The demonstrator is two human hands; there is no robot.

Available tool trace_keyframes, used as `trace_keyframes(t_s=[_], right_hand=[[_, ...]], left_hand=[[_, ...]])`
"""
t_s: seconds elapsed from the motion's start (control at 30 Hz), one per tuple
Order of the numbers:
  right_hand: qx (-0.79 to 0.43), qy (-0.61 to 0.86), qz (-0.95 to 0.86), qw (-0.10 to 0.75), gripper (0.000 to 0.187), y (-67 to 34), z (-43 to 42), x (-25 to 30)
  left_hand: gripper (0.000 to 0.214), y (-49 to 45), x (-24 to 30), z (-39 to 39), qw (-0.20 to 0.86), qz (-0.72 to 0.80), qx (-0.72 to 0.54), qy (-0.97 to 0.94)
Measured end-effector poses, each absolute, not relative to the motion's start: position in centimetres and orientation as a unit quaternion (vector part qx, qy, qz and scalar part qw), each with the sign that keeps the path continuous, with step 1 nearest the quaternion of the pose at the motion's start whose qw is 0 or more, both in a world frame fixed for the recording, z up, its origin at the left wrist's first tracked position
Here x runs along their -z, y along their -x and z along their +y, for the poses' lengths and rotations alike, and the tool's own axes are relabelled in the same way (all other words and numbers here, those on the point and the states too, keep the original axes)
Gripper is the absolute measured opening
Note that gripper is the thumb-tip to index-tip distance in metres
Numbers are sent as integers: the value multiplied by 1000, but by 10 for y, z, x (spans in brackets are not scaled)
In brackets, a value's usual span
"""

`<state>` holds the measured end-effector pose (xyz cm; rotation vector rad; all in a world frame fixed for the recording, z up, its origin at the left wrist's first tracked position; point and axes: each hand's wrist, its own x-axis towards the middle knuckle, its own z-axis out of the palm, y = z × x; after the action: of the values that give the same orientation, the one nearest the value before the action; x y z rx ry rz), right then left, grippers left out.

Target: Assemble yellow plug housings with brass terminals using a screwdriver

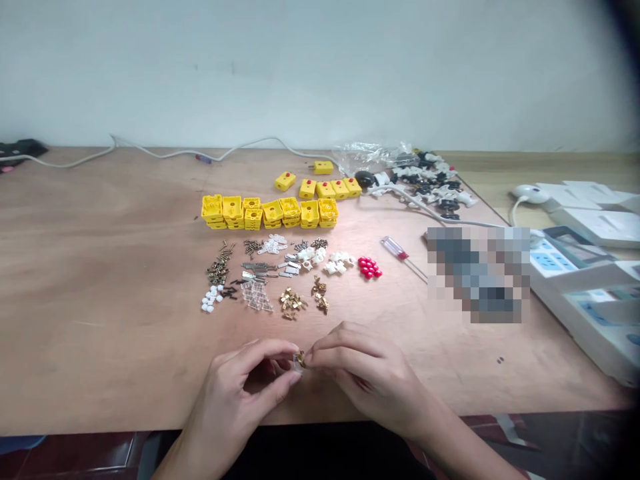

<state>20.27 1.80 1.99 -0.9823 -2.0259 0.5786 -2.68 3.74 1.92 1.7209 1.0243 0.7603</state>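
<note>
A small brass fitting (299, 360) is held over the wooden tabletop (100, 280), well in front of the yellow plastic housings (270, 212). The left hand (235, 393) pinches it between thumb and forefinger, while the right hand (365, 380) closes its fingertips (309, 357) on it from the other side. Brass pieces (293, 304), clear plastic strips (257, 296) and red beads (369, 267) lie in groups nearer than the housings. A red-handled screwdriver (395, 248) lies to their right, and yellow covers (325, 189) sit just behind them.
</note>
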Motion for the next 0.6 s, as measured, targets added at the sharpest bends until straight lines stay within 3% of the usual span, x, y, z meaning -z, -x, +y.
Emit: trace_keyframes(t_s=[0.37, 0.6], right_hand=[[-257, 361, -796, 413, 35, -202, 18, -20], [-256, 345, -808, 404, 24, -204, 19, -18]], left_hand=[[10, 28, -19, 36, 480, 423, -316, -701], [10, 28, -19, 36, 479, 421, -324, -699]])
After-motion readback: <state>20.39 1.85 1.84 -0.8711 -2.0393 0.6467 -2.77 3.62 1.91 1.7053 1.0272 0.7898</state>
